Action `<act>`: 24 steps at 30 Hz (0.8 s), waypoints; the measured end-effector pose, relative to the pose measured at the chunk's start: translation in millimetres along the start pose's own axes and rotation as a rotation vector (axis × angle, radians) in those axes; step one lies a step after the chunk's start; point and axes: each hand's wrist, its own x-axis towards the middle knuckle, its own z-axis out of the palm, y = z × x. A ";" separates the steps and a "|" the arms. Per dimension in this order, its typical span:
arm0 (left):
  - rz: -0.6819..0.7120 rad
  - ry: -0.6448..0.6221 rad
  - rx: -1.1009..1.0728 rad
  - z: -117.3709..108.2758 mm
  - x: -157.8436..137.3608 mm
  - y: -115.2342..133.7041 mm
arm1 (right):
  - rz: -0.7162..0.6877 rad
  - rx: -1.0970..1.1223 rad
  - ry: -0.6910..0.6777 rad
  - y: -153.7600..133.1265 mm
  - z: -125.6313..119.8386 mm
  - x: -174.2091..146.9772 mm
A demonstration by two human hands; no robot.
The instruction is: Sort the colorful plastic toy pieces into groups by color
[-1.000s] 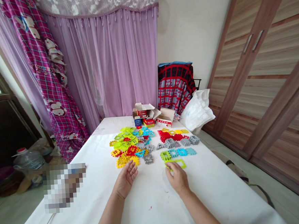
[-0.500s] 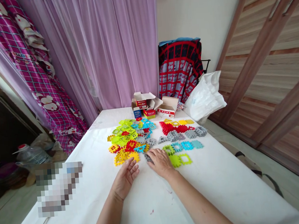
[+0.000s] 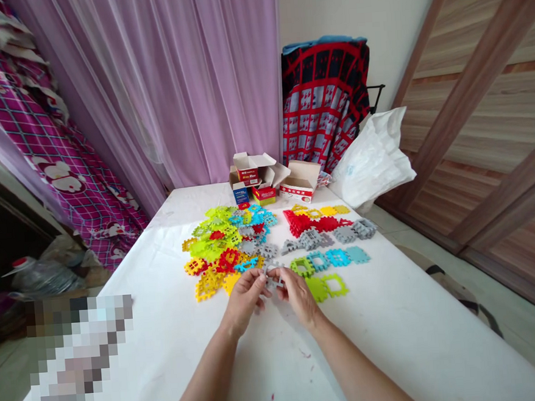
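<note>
Between my two hands is a grey interlocking building tile [image 3: 274, 278], raised at the near edge of the tile pile. My left hand [image 3: 247, 296] pinches its left side, and my right hand [image 3: 298, 293] grips its right side; the fingers cover part of it. Just beyond lies a mixed heap of lime, yellow, red, blue and grey tiles [image 3: 213, 247]. To the right of my right hand are lime tiles [image 3: 334, 285] and a row of green and blue tiles [image 3: 338, 257].
Grey tiles [image 3: 311, 239] and red tiles [image 3: 312, 223] lie in rows farther right. Opened small cartons [image 3: 299, 183] stand at the table's back. A white plastic bag [image 3: 369, 156] sits by the right edge. A blurred-out object [image 3: 86, 353] lies at left.
My left hand has moved right and closed on the grey tile. My right hand has lifted it from beside the heap. The camera view has tilted and shifted slightly.
</note>
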 end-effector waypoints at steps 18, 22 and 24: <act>-0.078 0.134 -0.074 -16.6 2.4 -7.0 | -0.278 -0.377 -0.044 -4.6 -11.9 -1.3; -0.116 0.137 -0.179 -17.3 1.7 -3.7 | -0.245 -0.376 -0.037 -4.1 -14.2 0.2; -0.145 0.128 -0.226 -17.2 1.6 -1.9 | -0.235 -0.373 -0.041 -3.0 -15.2 1.0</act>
